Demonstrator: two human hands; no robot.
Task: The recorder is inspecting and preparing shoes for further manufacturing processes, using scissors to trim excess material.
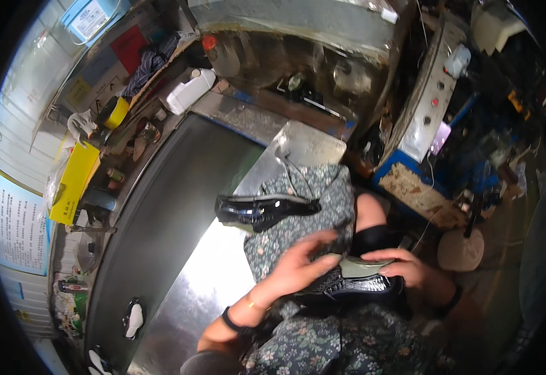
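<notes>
Two hands hold a black shoe above a floral lap

A black shoe (363, 286) lies crosswise above the person's lap, right of the metal counter (213, 275), its grey-green part facing up between the hands. The right hand (408, 273) is closed on its right end, thumb and fingers pinching the grey-green part. The left hand (301, 265) is spread: its thumb tip meets the shoe's left side, while its blurred forefinger stands apart from the thumb.

A second shoe (266, 212) lies farther out, across the counter's right edge and onto the floral cloth (329, 194). Left of the left forearm, a shiny stretch of metal reaches to a dark belt (173, 175) along the counter's left edge. A white-soled shoe (133, 319) lies toward the belt's near end.
</notes>
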